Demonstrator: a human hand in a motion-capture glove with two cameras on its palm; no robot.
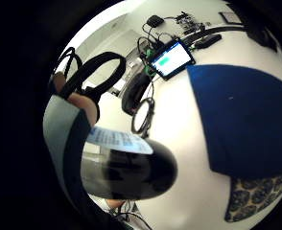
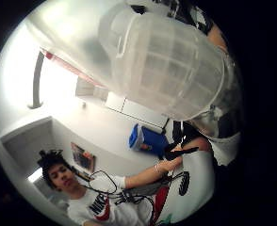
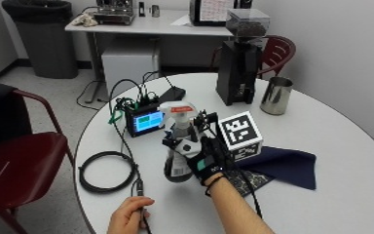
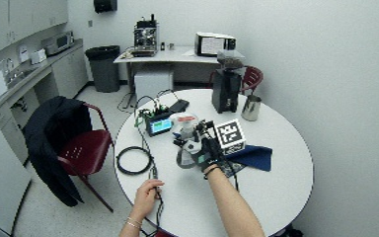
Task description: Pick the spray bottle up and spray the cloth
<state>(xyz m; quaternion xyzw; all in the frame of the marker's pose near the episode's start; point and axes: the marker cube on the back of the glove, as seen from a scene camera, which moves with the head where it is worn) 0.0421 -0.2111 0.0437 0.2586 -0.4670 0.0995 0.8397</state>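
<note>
A clear spray bottle (image 3: 177, 148) with a white head and a red nozzle stands upright near the middle of the round white table (image 3: 343, 141). My gloved right hand (image 3: 203, 155) grips its body from the right side, fingers curled round it. The bottle's dark base (image 1: 131, 172) fills part of the little finger side palm view, and its ribbed clear body (image 2: 171, 70) fills the thumb side palm view. The dark blue cloth (image 3: 284, 165) lies flat on the table just right of the hand, with a patterned piece (image 3: 251, 180) at its near edge. The same cloth (image 1: 241, 120) spreads beyond the bottle.
A small lit screen (image 3: 145, 119) with cables stands left of the bottle. A black cable coil (image 3: 106, 171) lies near the left table edge. A black grinder (image 3: 240, 68) and a steel cup (image 3: 276, 96) stand at the back. The bare left hand (image 3: 130, 214) rests on a cable at the front edge.
</note>
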